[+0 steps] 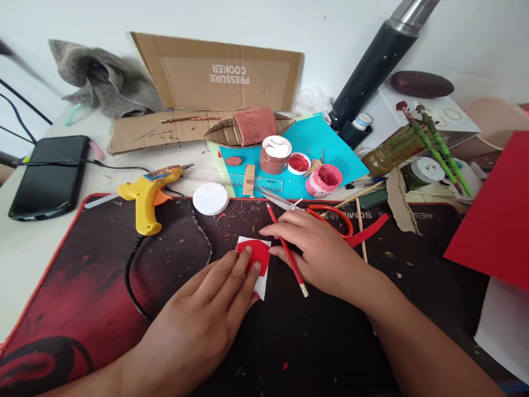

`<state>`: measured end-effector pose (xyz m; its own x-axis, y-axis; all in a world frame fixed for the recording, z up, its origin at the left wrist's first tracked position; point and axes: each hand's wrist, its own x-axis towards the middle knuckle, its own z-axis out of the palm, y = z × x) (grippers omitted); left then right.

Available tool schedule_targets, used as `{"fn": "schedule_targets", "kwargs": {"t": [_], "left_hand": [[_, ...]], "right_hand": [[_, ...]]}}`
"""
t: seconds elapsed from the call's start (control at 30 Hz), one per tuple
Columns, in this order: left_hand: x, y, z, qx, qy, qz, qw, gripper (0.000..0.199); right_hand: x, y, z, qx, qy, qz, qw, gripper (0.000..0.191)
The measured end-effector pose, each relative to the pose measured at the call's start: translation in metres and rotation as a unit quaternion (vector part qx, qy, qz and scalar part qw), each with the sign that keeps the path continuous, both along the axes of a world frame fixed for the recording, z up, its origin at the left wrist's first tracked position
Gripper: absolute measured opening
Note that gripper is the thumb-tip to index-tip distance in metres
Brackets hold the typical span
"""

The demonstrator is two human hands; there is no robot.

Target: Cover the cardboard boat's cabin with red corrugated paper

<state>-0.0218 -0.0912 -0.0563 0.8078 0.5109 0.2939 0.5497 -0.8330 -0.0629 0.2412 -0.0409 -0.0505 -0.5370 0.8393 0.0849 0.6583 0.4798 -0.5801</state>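
Left hand (215, 309) flat, fingers extended, pressing red ribbed piece (255, 255) onto white card (262, 284). Right hand (318, 248) just right of card, fingers loosely closed around red pencil (286, 251).

White bench (25, 253) with a dark red-edged mat (95, 286) across its near half.

On the mat lie a yellow glue gun (146, 196), a white lid (210, 198), orange-handled scissors (326, 212) and a small white card with a red ribbed disc (258, 259). Far left sits a black phone (49, 176); behind the mat, a flattened cardboard box (198, 88), a turquoise sheet (314, 143) carrying paint pots, and a black flask (376, 60) at far right.
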Motion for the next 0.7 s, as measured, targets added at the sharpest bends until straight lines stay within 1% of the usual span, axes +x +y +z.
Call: {"fn": "schedule_targets", "kwargs": {"t": [0.2,0.33,0.53,0.7], "left_hand": [[-0.0004,-0.0008,-0.0003,-0.005,0.005,0.006,1.000,0.041],[-0.0001,-0.0021,-0.0004,-0.017,-0.002,0.015,1.000,0.041],[0.0011,-0.0012,0.0021,-0.012,-0.013,0.015,1.000,0.043],[0.0027,-0.0029,0.0004,-0.026,-0.020,0.021,0.999,0.044]], "right_hand": [[-0.0012,-0.0003,-0.0007,0.007,-0.008,0.002,1.000,0.027],[-0.0017,-0.0002,-0.0014,0.008,-0.010,0.001,1.000,0.027],[-0.0016,-0.0004,-0.0014,0.009,-0.011,0.002,1.000,0.027],[-0.0015,-0.0005,-0.0013,0.009,-0.011,0.004,1.000,0.027]]}}
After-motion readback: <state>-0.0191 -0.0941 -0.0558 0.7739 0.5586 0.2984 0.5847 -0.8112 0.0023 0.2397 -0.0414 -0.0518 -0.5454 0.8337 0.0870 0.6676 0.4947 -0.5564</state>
